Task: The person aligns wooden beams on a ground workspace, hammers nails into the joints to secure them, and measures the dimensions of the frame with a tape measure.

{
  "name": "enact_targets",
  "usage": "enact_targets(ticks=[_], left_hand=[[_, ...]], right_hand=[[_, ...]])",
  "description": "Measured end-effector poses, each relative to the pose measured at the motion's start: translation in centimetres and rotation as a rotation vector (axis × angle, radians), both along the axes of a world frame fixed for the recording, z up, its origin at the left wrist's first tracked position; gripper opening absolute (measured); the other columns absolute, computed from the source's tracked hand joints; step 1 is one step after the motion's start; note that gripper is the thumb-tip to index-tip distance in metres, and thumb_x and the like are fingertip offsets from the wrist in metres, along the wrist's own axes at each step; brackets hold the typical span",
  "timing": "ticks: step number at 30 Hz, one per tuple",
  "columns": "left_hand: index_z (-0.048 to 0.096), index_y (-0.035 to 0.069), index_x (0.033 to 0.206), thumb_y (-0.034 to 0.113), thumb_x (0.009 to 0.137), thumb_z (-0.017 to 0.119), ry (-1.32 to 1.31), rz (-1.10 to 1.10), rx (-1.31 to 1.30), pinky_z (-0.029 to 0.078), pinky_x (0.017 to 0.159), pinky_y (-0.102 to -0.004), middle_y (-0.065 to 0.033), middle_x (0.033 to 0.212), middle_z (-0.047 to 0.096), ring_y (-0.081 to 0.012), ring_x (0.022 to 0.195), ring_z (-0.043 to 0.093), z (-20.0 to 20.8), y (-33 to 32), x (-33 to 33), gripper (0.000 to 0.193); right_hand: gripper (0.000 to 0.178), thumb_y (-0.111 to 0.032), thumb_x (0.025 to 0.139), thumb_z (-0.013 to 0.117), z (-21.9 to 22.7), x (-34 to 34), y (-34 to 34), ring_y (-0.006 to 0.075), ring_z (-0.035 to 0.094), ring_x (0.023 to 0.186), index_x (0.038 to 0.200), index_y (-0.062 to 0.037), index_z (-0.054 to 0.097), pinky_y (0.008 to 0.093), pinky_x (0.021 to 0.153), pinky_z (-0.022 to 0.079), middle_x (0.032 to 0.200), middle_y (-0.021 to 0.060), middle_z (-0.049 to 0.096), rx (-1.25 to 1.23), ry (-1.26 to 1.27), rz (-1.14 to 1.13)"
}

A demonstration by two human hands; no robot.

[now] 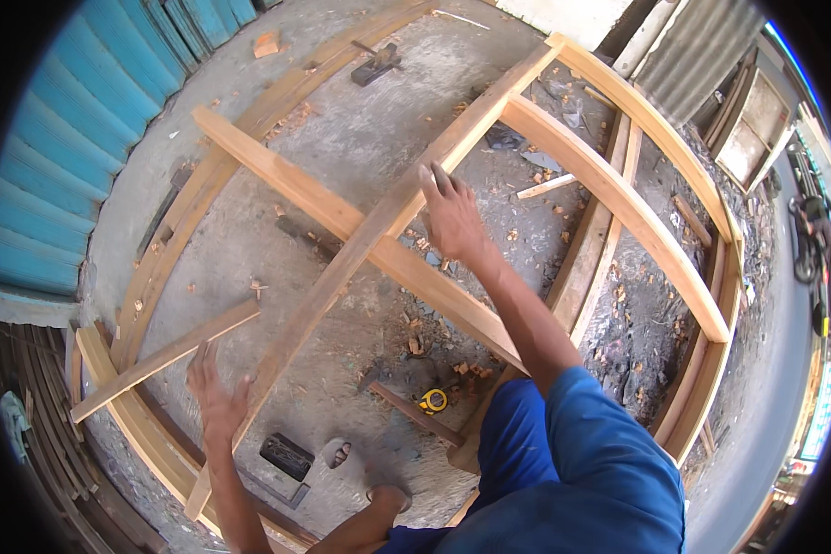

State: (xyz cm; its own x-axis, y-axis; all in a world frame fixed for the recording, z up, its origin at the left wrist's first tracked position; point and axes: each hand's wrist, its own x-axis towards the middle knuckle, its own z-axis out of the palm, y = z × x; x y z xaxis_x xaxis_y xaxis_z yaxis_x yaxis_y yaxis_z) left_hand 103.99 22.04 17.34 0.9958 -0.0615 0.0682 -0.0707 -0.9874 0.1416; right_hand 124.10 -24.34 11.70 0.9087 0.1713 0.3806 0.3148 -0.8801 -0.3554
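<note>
A long wooden beam (337,277) runs diagonally from the far right down to the near left, crossing another wooden beam (286,180) at mid-frame. My right hand (454,220) is at the long beam's right edge just beyond the crossing, fingers stretched and gripping nothing. My left hand (218,402), slightly smeared by motion, has its fingers apart beside the long beam's near part. Just beyond its fingertips lies a narrow wooden batten (171,358), which reaches over a thicker timber (143,434) on the left.
Squared timbers (619,185) form a frame on the right. On the floor are a yellow tape measure (433,401), a hammer (415,413), a black tray-like object (286,456), a hand plane (376,66) and wood chips. A blue corrugated wall (74,157) stands left; dark planks (46,434) lie below it.
</note>
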Motion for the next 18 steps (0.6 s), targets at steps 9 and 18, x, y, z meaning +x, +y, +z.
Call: enact_targets(ticks=[9, 18], left_hand=[[0.048, -0.002, 0.142, 0.036, 0.092, 0.067, 0.099, -0.314, -0.060, 0.031, 0.116, -0.0492, -0.0225, 0.141, 0.054, -0.0381, 0.135, 0.045, 0.9, -27.7, 23.1, 0.065], [0.052, -0.002, 0.131, 0.036, 0.092, 0.064, 0.073, -0.199, -0.131, 0.053, 0.091, -0.0503, -0.0284, 0.116, 0.066, -0.0440, 0.107, 0.065, -7.9, -36.6, 29.6, 0.056]], right_hand=[[0.059, -0.036, 0.092, 0.063, -2.5, -13.7, 0.6, 0.0389, 0.060, 0.108, 0.138, -0.0025, 0.049, 0.0503, 0.093, 0.048, 0.116, 0.0208, 0.063, 0.051, 0.522, -0.211], [0.065, -0.046, 0.091, 0.064, -3.6, -13.1, 0.9, 0.0368, 0.058, 0.109, 0.137, -0.0015, 0.051, 0.0484, 0.092, 0.049, 0.115, 0.0188, 0.063, 0.111, 0.451, -0.219]])
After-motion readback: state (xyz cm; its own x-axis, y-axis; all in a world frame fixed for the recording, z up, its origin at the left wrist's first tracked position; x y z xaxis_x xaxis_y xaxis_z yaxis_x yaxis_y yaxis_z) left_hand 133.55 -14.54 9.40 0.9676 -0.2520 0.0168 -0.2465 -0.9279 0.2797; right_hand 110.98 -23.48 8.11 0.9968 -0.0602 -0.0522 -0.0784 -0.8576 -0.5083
